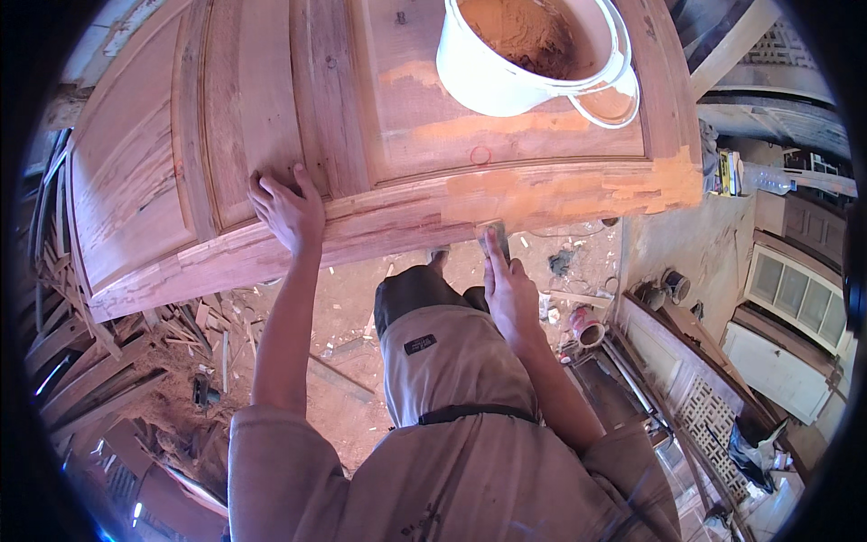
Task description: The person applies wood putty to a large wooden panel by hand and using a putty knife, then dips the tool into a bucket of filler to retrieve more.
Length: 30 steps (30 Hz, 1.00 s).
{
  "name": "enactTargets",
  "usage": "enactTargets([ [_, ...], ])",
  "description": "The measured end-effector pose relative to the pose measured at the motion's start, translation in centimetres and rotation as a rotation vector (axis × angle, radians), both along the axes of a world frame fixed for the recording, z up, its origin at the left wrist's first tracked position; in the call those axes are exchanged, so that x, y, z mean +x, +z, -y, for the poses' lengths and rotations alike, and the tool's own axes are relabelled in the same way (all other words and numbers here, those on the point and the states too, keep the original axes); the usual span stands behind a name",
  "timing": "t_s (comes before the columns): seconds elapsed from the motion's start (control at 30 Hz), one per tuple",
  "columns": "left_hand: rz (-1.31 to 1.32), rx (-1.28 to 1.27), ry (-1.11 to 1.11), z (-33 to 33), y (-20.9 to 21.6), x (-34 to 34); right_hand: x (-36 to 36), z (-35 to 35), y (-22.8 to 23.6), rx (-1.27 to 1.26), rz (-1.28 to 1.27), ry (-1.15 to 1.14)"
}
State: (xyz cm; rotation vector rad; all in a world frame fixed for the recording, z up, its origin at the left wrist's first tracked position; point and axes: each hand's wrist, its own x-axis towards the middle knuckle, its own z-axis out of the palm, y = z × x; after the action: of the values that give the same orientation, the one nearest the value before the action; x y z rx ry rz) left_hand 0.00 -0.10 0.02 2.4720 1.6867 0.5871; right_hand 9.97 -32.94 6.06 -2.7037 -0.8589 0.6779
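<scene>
Splayed, holding nothing, the left hand (293, 212) rests on the wooden panel (257, 99), whose near edge looks unfilled leftward. Mid-edge, the right hand (513, 298) grips a scraper (502, 243); orange filler (542, 188) coats most of the stretch toward the right corner.

Wooden panel (330, 113), passable mid-surface — white bucket (479, 86) blocking, far right

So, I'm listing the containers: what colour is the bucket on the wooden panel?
The bucket is white; the head view shows it best.
</scene>
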Motion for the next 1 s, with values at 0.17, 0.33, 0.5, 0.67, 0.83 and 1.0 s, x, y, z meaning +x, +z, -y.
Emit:
enactTargets([
  [0.17, -0.026, -0.031, 0.031, -0.1, -0.3, -0.7, 0.8, 1.0, 1.4, 0.073, 0.001, 0.023],
  [0.33, -0.019, 0.014, 0.014, -0.3, -0.6, -0.2, 1.2, 1.1, -0.4, 0.054, -0.005, -0.068],
  [0.5, -0.012, 0.038, 0.010, -0.2, -0.8, -0.1, 1.4, 2.2, 1.0, 0.070, 0.010, -0.033],
  [0.67, -0.035, 0.027, 0.042, -0.4, -0.8, -0.2, 2.7, 2.0, -0.4, 0.034, -0.002, -0.067],
  [0.83, -0.019, 0.025, 0.038, 0.1, -0.6, -0.7, 2.2, 5.2, 0.4, 0.087, -0.068, -0.048],
  [1.0, -0.002, 0.048, 0.000, 0.1, -0.6, -0.2, 5.2, 2.8, 4.8, 0.041, -0.120, 0.156],
])
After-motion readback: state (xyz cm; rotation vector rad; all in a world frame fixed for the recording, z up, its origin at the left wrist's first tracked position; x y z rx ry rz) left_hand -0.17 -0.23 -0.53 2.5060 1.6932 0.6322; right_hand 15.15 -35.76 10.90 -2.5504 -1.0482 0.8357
